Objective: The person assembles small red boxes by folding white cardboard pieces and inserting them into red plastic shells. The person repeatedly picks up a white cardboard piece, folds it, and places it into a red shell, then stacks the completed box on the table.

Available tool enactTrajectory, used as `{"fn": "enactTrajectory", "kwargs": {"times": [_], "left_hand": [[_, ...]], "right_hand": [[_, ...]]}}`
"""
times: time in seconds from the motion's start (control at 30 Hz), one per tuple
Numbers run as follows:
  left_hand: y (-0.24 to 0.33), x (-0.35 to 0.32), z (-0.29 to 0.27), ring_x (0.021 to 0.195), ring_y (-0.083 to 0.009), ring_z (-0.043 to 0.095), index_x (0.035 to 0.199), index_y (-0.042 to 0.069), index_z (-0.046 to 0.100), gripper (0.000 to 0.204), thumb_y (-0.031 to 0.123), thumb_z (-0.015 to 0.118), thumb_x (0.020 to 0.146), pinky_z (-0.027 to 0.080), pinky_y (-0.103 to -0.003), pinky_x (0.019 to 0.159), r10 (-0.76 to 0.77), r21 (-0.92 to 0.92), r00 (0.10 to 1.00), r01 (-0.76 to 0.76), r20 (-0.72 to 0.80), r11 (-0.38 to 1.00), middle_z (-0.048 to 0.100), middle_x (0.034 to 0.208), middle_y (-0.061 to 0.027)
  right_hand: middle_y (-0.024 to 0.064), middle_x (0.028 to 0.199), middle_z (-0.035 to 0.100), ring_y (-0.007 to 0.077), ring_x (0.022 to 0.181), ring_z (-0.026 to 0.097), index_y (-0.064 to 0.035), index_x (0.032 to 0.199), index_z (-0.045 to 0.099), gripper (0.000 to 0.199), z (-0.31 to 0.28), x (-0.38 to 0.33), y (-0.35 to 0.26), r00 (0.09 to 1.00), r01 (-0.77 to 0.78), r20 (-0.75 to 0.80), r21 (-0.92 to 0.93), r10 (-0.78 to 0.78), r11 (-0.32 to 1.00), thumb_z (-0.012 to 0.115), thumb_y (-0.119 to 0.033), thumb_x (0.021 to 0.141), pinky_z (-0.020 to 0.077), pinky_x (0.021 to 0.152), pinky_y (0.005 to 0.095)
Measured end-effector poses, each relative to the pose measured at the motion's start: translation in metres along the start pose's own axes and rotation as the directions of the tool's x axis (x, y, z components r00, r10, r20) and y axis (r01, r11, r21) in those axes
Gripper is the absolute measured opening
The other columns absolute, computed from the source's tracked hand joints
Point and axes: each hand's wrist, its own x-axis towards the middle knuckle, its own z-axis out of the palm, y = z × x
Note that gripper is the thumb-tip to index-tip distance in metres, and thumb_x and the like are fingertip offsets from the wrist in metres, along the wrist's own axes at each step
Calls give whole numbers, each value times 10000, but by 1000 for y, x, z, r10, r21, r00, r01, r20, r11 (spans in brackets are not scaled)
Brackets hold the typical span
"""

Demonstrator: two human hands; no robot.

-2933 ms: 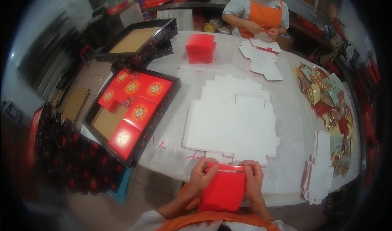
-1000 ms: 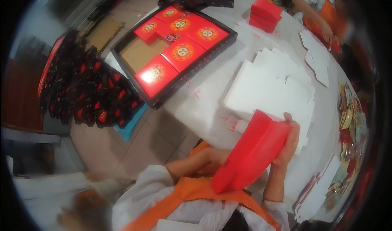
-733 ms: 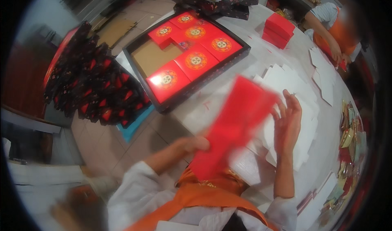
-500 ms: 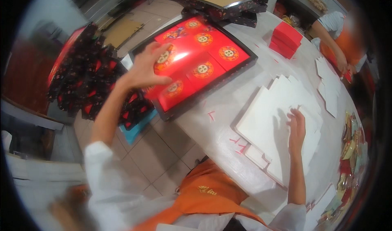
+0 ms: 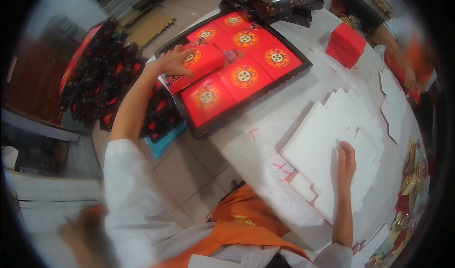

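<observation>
My left hand (image 5: 176,62) grips a red box (image 5: 206,58) with a round gold-and-orange emblem, thumb on the near side and fingers over the top. That box sits raised and tilted at the left side of a black-edged tray (image 5: 251,108). Several flat red boxes with the same emblem, one of them a near-corner box (image 5: 206,97), fill the tray around it. My right hand (image 5: 347,164) rests on a stack of white cardboard pieces (image 5: 313,138), its fingers curled and close together. Whether anything is between those fingertips is hidden.
A red block-shaped stack (image 5: 347,45) stands on the table beyond the cardboard. Black patterned trays (image 5: 270,5) are piled at the far edge, and more trays (image 5: 104,78) stack up at left. A co-worker (image 5: 407,64) in orange works at right, near colourful packets (image 5: 410,183).
My left hand has closed from a spread shape onto a red box, which now stands raised and tilted. My right hand's fingers have curled in over the white cardboard. The view has shifted slightly.
</observation>
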Motion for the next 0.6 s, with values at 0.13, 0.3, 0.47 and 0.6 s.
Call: {"fn": "enactTrajectory", "kwargs": {"times": [0.13,0.3,0.47,0.6], "left_hand": [[1,-2,0,1222,-378,302,1366,204,268,969,560,624,537,259,-495,968,20,-3,999,-20,-48,1000,253,1339,-195],[-6,6,10,1219,-372,308,1363,205,278,957,548,633,543,255,-445,998,40,-117,999,-44,-32,992,229,1354,-188],[-10,21,1,1219,-351,308,1367,192,273,949,535,635,560,261,-406,1007,71,-311,987,-22,147,950,215,1357,-170],[-13,27,-1,1220,-334,308,1368,186,274,947,528,635,562,265,-403,1007,75,-362,977,2,199,932,208,1358,-163]], "right_hand": [[67,1052,544,144,1002,492,2,1085,510,235,-1,-1,0,1000,-13,-6,-35,13,999,458,-126,895,347,903,242],[62,1037,549,140,980,505,-6,1066,520,217,-1,-1,3,1000,11,-2,-11,-11,1000,461,-116,888,366,881,248],[66,1035,558,142,960,528,-15,1073,522,217,1,0,2,1000,11,-21,-26,-12,1000,462,-105,885,398,849,265],[67,1027,563,146,955,533,-14,1070,525,216,-2,0,6,999,26,-24,-56,-27,998,460,-105,885,403,840,263]]}}
